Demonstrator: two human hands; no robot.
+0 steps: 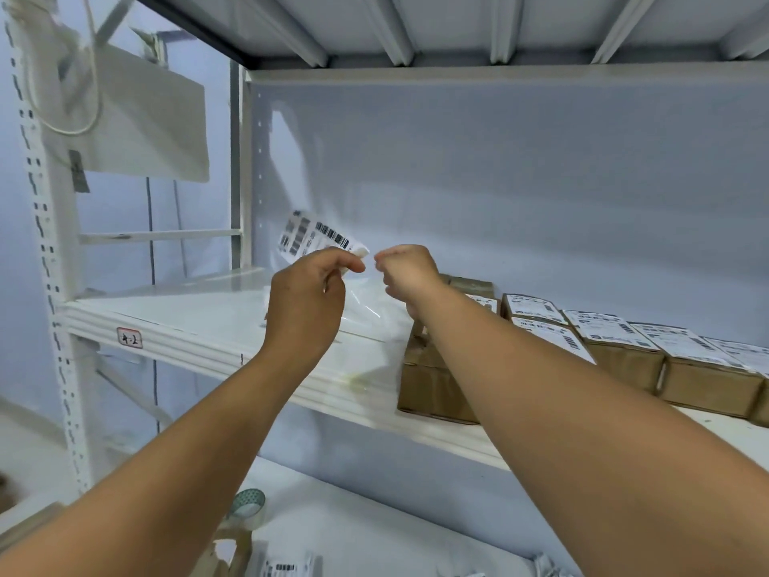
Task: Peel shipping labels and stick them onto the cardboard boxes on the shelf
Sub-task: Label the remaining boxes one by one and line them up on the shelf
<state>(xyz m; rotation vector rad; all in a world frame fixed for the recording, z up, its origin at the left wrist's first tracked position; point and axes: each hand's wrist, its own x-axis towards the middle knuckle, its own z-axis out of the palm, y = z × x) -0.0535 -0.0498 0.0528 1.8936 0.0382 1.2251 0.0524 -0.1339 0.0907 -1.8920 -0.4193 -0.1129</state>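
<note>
My left hand (308,297) pinches a white shipping label (316,237) with barcodes, held up above the white shelf (199,322). My right hand (405,270) is close beside it, fingers curled at the label's right corner; whether it grips the corner or its backing I cannot tell. A translucent backing sheet (370,314) hangs below the hands. A row of cardboard boxes (624,351) with labels on top stands on the shelf to the right. The nearest box (432,385) is partly hidden behind my right forearm.
A roll of clear tape (247,503) lies on the lower shelf, with more labels (287,568) near the bottom edge. A white perforated upright (45,243) stands at the left. The upper shelf's underside (457,31) is overhead.
</note>
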